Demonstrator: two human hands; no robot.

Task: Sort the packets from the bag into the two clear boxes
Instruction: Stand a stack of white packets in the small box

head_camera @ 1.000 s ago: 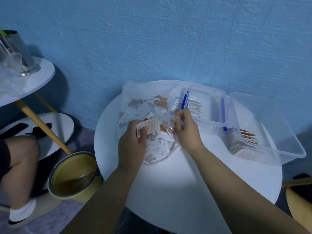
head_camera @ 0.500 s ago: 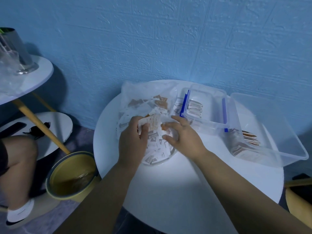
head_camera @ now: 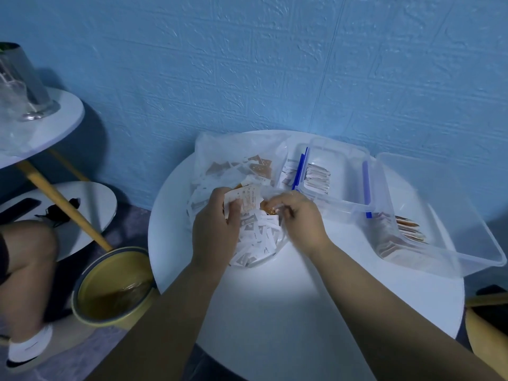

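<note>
A clear plastic bag of small white and brown packets lies open on the round white table, left of both boxes. The left hand grips a stack of white printed packets over the bag, fingers curled round it. The right hand pinches a brown packet between thumb and fingertips at the bag's mouth. The small clear box with blue clips and the large clear box each hold packets.

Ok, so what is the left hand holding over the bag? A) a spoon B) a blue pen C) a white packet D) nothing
C: the left hand grips a white packet with small print above the bag, while the right hand pinches an orange packet.
</note>
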